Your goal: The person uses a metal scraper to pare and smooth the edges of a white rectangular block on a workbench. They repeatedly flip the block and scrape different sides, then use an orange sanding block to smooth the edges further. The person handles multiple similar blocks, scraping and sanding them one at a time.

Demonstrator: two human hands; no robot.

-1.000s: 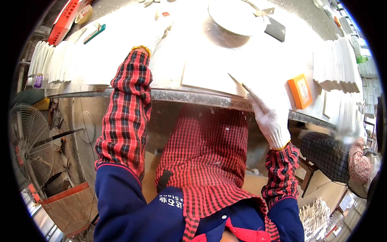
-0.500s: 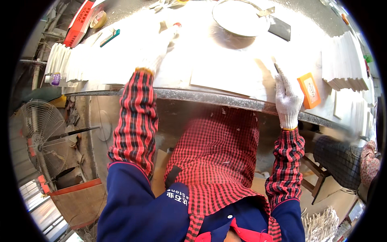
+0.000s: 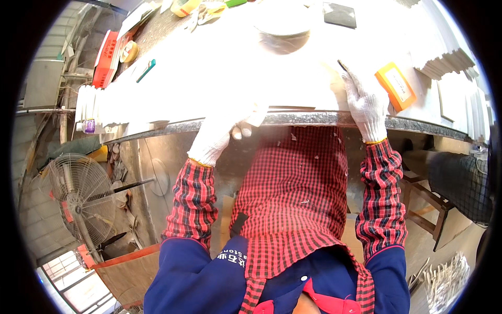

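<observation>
At the desk [image 3: 314, 118] edge, gloved left hand [image 3: 222, 131] curls over the rim — right hand [image 3: 366, 99] presses flat, fingers spread, beside an orange box [image 3: 396, 86].

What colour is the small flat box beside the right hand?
Orange, seen in the head view: the box lies on the table by the right hand.

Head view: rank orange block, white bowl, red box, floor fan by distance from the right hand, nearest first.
From the right hand:
1. Orange block, just to its right on the table.
2. White bowl, up and left, farther back on the table.
3. Red box, far left table end.
4. Floor fan, lower left, on the floor.
</observation>
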